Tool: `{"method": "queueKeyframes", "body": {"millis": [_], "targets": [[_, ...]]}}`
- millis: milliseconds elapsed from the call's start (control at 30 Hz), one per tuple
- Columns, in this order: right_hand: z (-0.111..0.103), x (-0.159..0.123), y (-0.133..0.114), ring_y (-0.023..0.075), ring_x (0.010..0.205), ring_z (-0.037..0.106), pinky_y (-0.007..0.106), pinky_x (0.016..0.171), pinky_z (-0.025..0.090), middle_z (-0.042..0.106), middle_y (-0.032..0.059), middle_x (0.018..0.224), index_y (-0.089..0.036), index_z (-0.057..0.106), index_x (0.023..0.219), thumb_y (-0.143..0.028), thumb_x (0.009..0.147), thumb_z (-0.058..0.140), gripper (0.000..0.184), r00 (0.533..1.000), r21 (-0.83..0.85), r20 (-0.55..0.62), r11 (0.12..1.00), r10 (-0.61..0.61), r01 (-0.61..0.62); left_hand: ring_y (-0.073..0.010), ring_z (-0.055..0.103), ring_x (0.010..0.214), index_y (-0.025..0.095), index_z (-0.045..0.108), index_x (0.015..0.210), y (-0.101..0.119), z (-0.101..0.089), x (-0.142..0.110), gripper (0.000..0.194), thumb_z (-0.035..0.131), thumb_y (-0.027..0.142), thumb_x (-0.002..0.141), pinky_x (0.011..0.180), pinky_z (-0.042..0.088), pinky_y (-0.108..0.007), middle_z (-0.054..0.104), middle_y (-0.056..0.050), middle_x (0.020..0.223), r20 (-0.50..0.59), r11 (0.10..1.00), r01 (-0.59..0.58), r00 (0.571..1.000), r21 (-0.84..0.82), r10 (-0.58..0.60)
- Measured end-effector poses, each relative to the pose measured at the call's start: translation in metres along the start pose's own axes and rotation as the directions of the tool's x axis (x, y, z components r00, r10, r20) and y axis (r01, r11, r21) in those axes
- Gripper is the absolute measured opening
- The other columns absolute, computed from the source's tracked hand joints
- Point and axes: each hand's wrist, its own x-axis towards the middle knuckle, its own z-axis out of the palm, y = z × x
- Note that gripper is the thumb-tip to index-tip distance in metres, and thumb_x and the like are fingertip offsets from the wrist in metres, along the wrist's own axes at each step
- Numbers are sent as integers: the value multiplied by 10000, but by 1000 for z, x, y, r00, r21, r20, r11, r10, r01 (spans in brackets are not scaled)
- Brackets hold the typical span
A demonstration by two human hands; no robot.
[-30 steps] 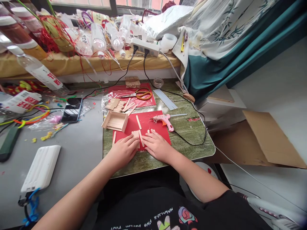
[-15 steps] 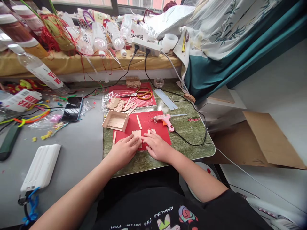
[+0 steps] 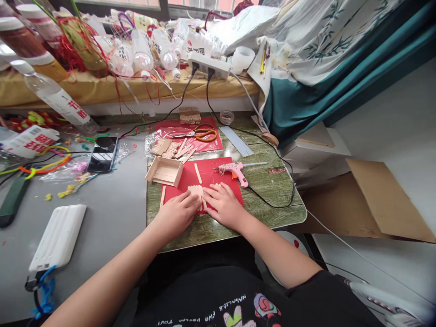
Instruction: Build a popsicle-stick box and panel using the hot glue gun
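Note:
Several wooden craft sticks (image 3: 195,190) lie side by side on a red sheet (image 3: 218,164). My left hand (image 3: 181,210) rests flat over their near left part, fingers stretched out. From the right, my right hand (image 3: 223,204) lies with its fingers spread beside the row, partly covering more sticks. A single craft stick (image 3: 198,173) lies just beyond the row, and another stick (image 3: 162,197) is at the sheet's left edge. An open box made of craft sticks (image 3: 165,171) stands to the upper left. The pink glue gun (image 3: 235,171) lies on the sheet's right side.
Behind the sheet are scissors (image 3: 200,133), a bundle of sticks (image 3: 164,147), another bundle (image 3: 190,116) and pale glue sticks (image 3: 236,141). The glue gun's black cord (image 3: 272,206) loops across the table's right side. A phone (image 3: 102,154) and a white power bank (image 3: 57,237) lie left.
My right hand has shifted slightly right and away from me, its fingers now more extended, uncovering a stick at the row's right side. My left hand has stayed nearly in place.

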Motion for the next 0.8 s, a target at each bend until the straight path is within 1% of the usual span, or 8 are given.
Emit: {"method": "queueKeyframes", "body": {"millis": [100, 267, 367, 500, 667, 800], "targets": [[4, 3, -1, 334, 1430, 511, 599, 1257, 312, 634, 104, 1521, -227, 660, 1442, -363, 1046, 605, 422, 1000, -7, -6, 1000, -9, 9, -346, 572, 1398, 186, 626, 1418, 0, 0, 0, 391, 509, 224, 1046, 1103, 552, -478, 676, -99, 1415, -6, 1000, -5, 1000, 2, 5], [5, 1, -2, 330, 1389, 521, 572, 1248, 342, 612, 104, 1544, -191, 638, 1465, -347, 1055, 583, 443, 1000, -39, -9, 999, -14, 14, -344, 548, 1420, 189, 570, 1479, 1, -2, 1, 447, 496, 194, 1038, 1103, 546, -479, 649, -106, 1451, 9, 1000, -16, 1000, -7, 16], [5, 1, -4, 331, 1377, 521, 571, 1254, 330, 612, 106, 1542, -183, 633, 1468, -357, 1061, 570, 448, 1000, -62, -8, 998, -14, 14, -357, 539, 1426, 182, 565, 1488, 2, -3, 2, 462, 503, 189, 1030, 1093, 550, -484, 644, -118, 1455, 32, 1000, -19, 999, 14, 18], [3, 0, -6, 336, 1369, 525, 579, 1258, 311, 636, 129, 1504, -173, 654, 1440, -368, 1059, 571, 436, 1000, -88, -26, 996, 8, -10, -364, 522, 1445, 187, 579, 1481, 2, -4, 1, 457, 508, 201, 1030, 1088, 553, -487, 643, -118, 1461, 48, 999, -18, 999, 29, 17], [3, -1, -5, 333, 1381, 522, 586, 1262, 289, 639, 122, 1500, -195, 654, 1438, -381, 1052, 588, 434, 999, -65, -31, 998, 25, -27, -354, 525, 1446, 181, 607, 1454, 0, -4, 1, 426, 488, 215, 1046, 1084, 558, -492, 645, -123, 1461, 65, 999, -22, 998, 28, 20], [4, 0, -3, 352, 1397, 507, 600, 1258, 280, 634, 133, 1500, -195, 653, 1445, -405, 1049, 591, 452, 998, -48, -38, 997, 56, -58, -348, 541, 1430, 180, 622, 1436, -1, -4, 1, 411, 489, 217, 1049, 1084, 562, -492, 642, -121, 1466, 57, 1000, -24, 998, 11, 24]]}}
